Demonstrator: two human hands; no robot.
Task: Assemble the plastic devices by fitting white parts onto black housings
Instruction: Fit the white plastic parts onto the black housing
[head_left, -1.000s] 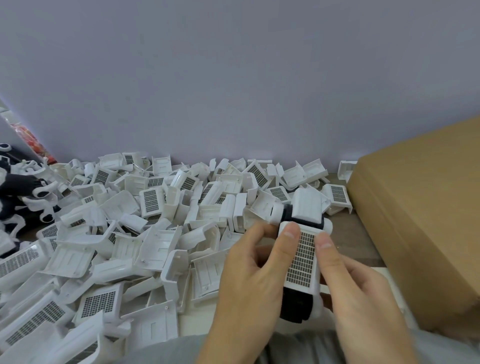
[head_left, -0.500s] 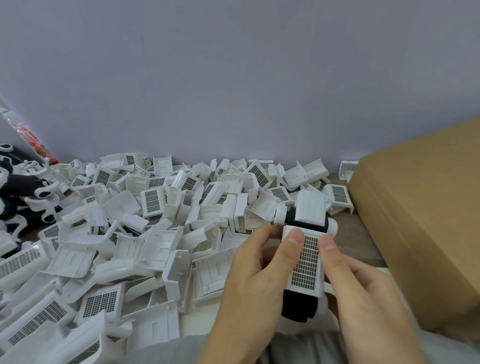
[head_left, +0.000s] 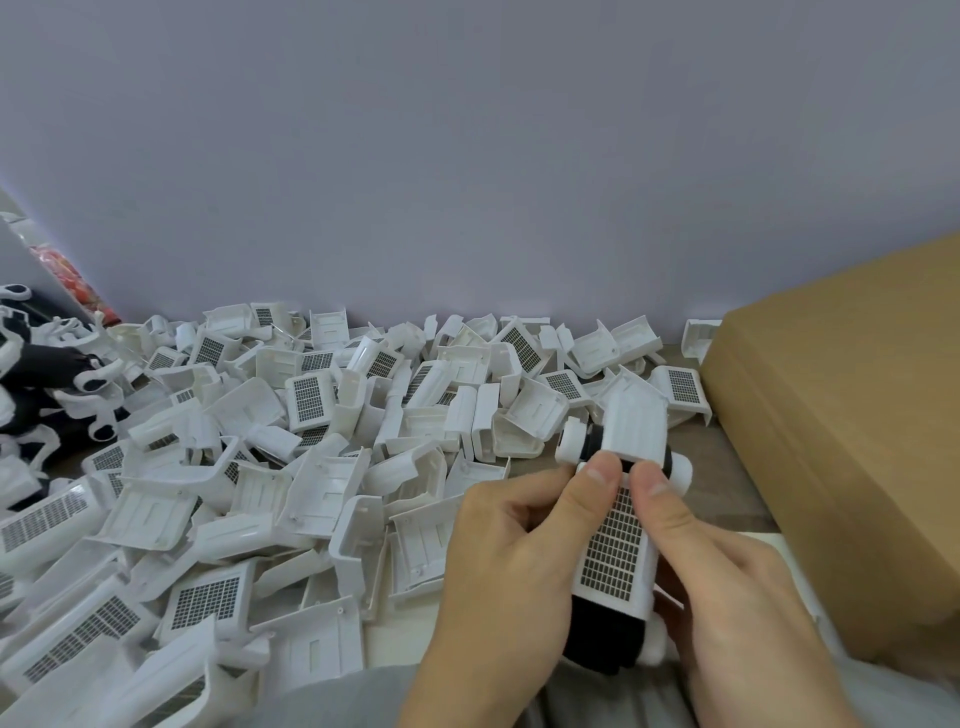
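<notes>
Both thumbs slid up the white grille cover toward its far end: the left hand thumb tip, earlier lower on the grille's left edge, ended at the cover's top edge beside the black housing. The right hand thumb moved up likewise, and the two tips drew closer together. The held device shifted slightly right and away.

Even, diffuse lighting; soft shadows beneath the white parts. Wide-angle distortion bends the edges; bottom foreground slightly blurred.
</notes>
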